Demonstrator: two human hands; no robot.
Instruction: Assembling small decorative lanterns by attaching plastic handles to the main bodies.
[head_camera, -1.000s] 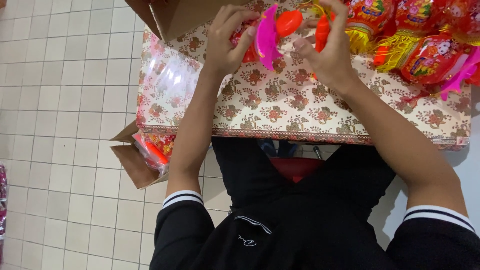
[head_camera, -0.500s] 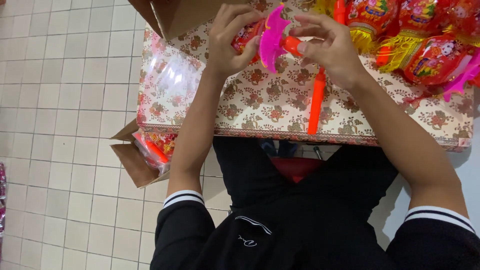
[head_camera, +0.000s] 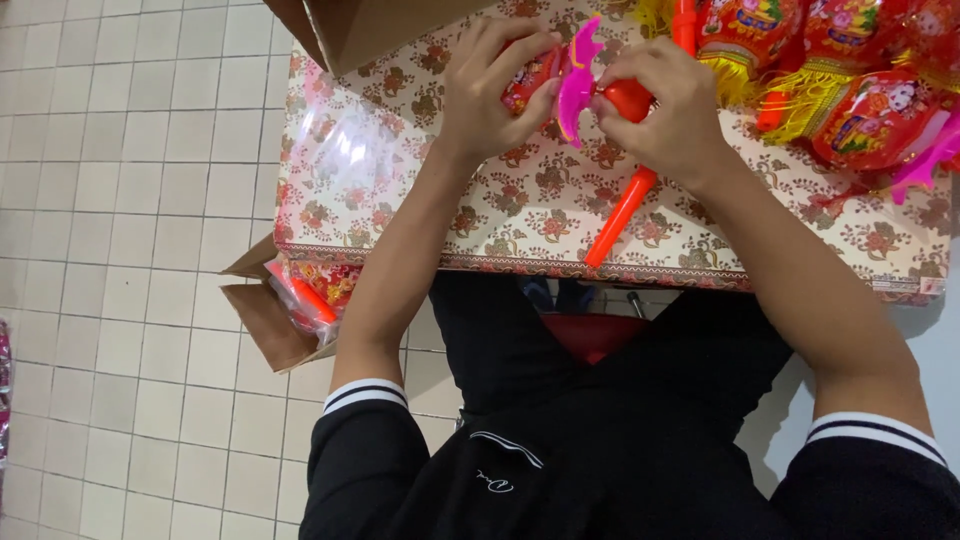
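Both hands work on one small toy lantern over a table with a floral cloth (head_camera: 540, 215). My left hand (head_camera: 490, 85) grips the lantern's red printed body (head_camera: 528, 78). My right hand (head_camera: 672, 105) holds its round red end (head_camera: 630, 97). A pink wing-shaped plastic piece (head_camera: 577, 82) stands between the two hands. An orange plastic handle (head_camera: 620, 215) hangs down from under my right hand and slants toward the table's near edge.
A heap of red and yellow lanterns (head_camera: 850, 85) with fringes lies at the table's right. A brown cardboard box (head_camera: 370, 25) stands at the top. Clear plastic wrap (head_camera: 345, 160) lies on the left. An open carton (head_camera: 290, 305) with packed lanterns sits on the tiled floor.
The hands have drawn closer together around the lantern. The orange handle, held upright a second ago, has swung down and now slants toward the table edge.
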